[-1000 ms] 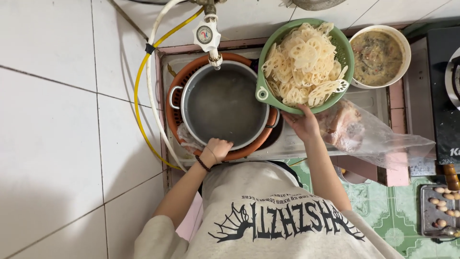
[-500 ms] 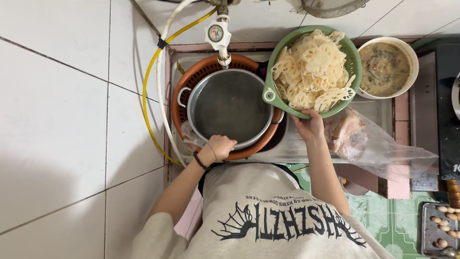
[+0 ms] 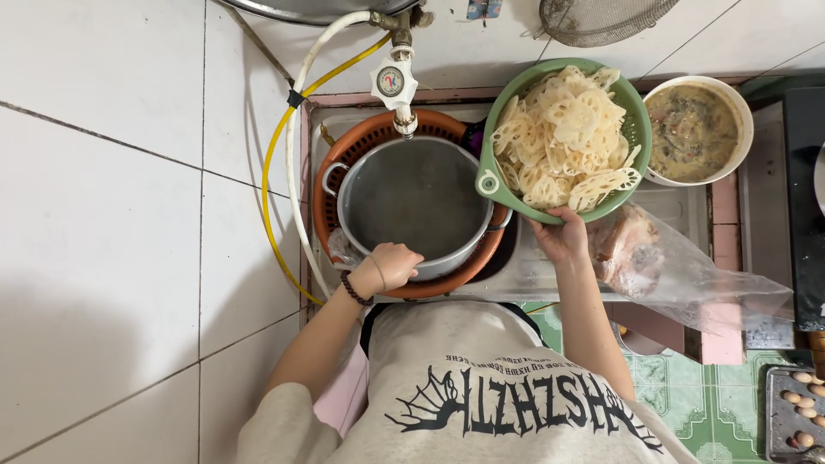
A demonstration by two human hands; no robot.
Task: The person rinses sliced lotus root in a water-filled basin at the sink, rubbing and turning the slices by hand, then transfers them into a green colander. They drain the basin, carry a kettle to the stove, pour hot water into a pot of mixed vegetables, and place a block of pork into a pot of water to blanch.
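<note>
Two hands grasping: left hand (image 3: 391, 268) grips the steel pot (image 3: 417, 202) at six o'clock; right hand (image 3: 560, 238) holds the green colander (image 3: 640, 129) at six o'clock.

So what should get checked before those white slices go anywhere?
1. Right hand under the green colander rim: ok, it grips the near edge.
2. Lotus slices inside the colander: ok, piled high, none spilled.
3. Left hand on the pot rim: ok, it holds the near edge.
4. Pot seated in the orange basket: ok.
5. Water in the pot: cannot tell how full.
6. Tap over the pot: ok; running or not, cannot tell.
</note>
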